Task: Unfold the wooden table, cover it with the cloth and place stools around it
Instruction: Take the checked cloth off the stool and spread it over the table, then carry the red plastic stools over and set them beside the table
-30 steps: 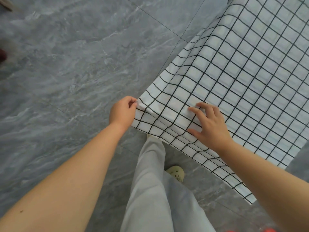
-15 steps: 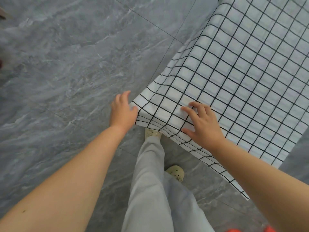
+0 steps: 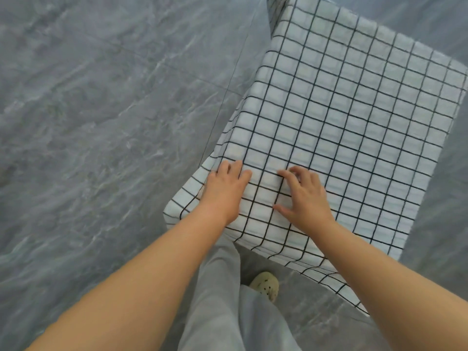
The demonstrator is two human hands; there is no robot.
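Both hands lay flat on the cloth, fingers spread, gripping nothing. Left hand pressed near the cloth's near-left corner, fingertips at the table's left edge where the fabric folded down. Right hand sat just beside it, palm down, fingers slightly curled on the top surface. White cloth with black grid covered the whole table top, draping over the left side and the near edge; table itself fully hidden under it. Grey marble-look floor all around. Grey trouser leg and a pale shoe showed below the near hem. Compared with a second ago, the left hand had let go of its pinch on the corner and moved up onto the top; cloth looked smoother, corner wrinkles gone.
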